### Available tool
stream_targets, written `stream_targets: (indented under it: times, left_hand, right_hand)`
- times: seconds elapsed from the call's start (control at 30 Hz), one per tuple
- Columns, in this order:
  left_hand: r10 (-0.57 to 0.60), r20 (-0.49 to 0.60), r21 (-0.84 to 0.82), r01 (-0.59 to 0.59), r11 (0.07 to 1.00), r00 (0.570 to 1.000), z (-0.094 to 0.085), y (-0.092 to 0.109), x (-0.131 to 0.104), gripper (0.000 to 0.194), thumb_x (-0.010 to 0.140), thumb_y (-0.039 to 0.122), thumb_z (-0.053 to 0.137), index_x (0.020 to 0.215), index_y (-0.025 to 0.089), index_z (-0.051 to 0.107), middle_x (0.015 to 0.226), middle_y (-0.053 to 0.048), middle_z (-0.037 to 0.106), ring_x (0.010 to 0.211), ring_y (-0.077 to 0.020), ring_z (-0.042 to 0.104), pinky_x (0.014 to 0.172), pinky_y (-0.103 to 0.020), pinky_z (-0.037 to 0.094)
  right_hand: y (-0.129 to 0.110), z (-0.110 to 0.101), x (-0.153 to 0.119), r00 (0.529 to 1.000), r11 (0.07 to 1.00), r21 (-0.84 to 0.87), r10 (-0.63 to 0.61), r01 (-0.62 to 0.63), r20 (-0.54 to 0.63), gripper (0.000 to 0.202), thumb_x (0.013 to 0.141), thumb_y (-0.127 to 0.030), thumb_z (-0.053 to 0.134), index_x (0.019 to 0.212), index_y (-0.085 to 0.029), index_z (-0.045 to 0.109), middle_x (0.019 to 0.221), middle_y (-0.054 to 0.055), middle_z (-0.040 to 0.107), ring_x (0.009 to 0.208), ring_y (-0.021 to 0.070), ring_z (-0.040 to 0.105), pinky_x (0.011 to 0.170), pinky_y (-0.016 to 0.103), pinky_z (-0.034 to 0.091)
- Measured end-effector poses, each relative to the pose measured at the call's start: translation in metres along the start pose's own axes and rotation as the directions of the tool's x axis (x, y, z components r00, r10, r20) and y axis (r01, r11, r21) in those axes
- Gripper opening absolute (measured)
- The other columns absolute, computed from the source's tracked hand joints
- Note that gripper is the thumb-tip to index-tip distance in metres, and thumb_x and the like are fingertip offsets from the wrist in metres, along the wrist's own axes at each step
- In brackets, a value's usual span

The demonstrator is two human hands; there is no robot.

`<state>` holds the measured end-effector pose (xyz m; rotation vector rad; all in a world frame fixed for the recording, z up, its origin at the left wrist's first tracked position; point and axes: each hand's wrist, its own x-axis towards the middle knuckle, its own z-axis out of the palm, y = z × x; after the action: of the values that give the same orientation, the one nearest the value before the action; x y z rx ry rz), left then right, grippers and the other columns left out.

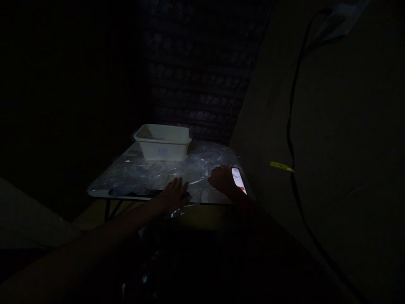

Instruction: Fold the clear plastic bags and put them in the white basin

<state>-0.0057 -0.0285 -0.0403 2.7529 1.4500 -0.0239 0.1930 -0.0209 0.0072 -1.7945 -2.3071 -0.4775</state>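
My left hand [174, 194] lies with its fingers stretched out over the front edge of a small table, on crumpled clear plastic sheeting [133, 175]. A small dark thing, too dim to name, shows beside its fingers. My right hand [220, 177] is closed near the table's right side, its fingers curled in. What it holds, if anything, is hidden. Right beside it is a phone [238, 179] with a lit screen, partly covered by the hand and wrist. Farther back, a white plastic tub [164, 150] stands upright on the sheeting.
The room is very dark. Along the wall on the right runs a black cable [289, 126] with a yellow tag [281, 166]. A dark patterned curtain [196, 84] hangs behind the table. Table legs [107, 209] show at the front left.
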Motion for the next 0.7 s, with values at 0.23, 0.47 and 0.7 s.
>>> stream_targets:
  times: [0.23,0.47,0.7]
  left_hand:
    - [-0.001,0.000,0.000,0.001,1.000,1.000,0.000,0.000,0.000,0.067,0.070,0.056,0.020,0.122,0.014,0.020,0.128,-0.018,0.013,0.115,-0.0321,0.009,0.087,-0.041,0.016]
    - [0.006,0.077,-0.017,-0.004,1.000,0.997,-0.016,0.013,-0.001,0.069,0.066,0.060,0.022,0.122,0.021,0.017,0.129,-0.015,0.011,0.115,-0.0335,0.008,0.084,-0.049,0.015]
    - [0.038,0.100,0.019,-0.040,0.999,0.994,-0.021,0.020,0.001,0.070,0.065,0.058,0.029,0.123,0.022,0.015,0.129,-0.013,0.010,0.115,-0.0351,0.006,0.078,-0.057,0.016]
  right_hand:
    - [0.012,-0.007,-0.002,0.993,0.992,-0.035,0.120,-0.120,-0.012,0.024,0.067,-0.025,0.035,0.063,-0.013,0.056,0.070,0.008,0.057,0.070,0.0190,0.045,0.064,0.033,0.022]
    - [0.008,-0.004,0.004,0.996,0.996,0.088,-0.002,0.010,-0.089,0.022,0.069,-0.020,0.035,0.078,-0.016,0.055,0.080,0.006,0.054,0.080,0.0169,0.040,0.072,0.032,0.019]
    - [-0.022,0.005,0.012,0.972,0.972,0.082,-0.224,0.219,0.066,0.035,0.063,-0.040,0.045,0.090,-0.018,0.053,0.092,0.008,0.050,0.089,0.0225,0.035,0.073,0.037,0.019]
